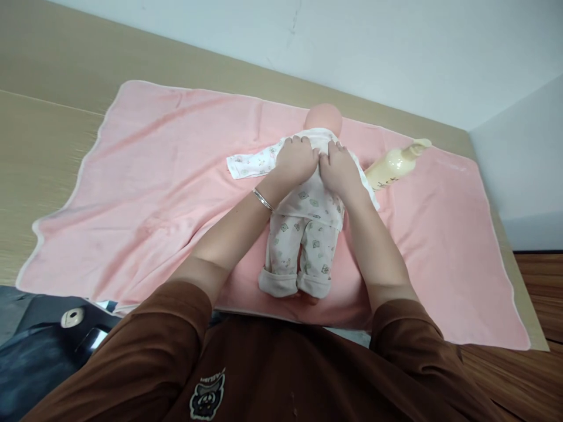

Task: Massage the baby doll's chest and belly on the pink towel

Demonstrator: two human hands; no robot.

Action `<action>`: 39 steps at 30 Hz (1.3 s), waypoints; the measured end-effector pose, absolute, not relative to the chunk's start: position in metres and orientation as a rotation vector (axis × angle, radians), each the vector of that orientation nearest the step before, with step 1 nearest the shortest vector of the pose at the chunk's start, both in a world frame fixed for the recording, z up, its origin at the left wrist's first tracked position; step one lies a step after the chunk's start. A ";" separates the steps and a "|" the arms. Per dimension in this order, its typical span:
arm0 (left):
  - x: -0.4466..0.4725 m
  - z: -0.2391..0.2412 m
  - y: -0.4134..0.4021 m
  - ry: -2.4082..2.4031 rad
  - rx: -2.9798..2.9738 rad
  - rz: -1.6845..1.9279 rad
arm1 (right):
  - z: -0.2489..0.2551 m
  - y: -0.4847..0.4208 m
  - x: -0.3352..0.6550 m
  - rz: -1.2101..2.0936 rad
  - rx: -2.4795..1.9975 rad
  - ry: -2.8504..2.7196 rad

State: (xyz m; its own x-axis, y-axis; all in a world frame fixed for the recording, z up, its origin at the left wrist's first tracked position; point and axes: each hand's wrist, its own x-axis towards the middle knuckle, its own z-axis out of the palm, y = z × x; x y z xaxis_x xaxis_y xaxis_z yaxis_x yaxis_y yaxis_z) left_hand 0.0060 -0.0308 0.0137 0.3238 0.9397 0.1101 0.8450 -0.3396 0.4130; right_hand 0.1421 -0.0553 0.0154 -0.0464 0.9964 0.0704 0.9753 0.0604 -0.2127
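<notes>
Pink blanket [153, 187] carries doll [307, 206], twelve o'clock. Left hand [299, 158], right hand [338, 167] apparently straightening shirt [308, 192] — grip closure indeterminable; next move calls for even tension.

Pale far wall [197, 26], marked faintly [294, 23] near its middle; joined at far right by second pale wall [523, 158]. Tan bench [39, 138] set along far wall, seam [48, 101] at left. Brown wood-grain planks [539, 293] at right. Soft, even light.
</notes>
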 end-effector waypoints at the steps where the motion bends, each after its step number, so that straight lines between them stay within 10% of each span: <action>1: 0.008 0.019 -0.036 1.586 2.369 0.419 | 0.012 -0.049 0.148 0.166 -2.016 -2.110; 39: -0.004 0.028 -0.025 1.436 2.279 0.441 | 0.016 -0.057 0.146 0.196 -2.070 -2.110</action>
State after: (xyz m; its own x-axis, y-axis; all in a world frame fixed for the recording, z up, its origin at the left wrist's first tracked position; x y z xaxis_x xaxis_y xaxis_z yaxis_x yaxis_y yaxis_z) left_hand -0.0038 -0.0249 0.0277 0.4198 0.9064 0.0476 0.7770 -0.3859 0.4974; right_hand 0.1460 -0.0568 0.0159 -0.0152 0.9993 0.0355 0.9757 0.0226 -0.2181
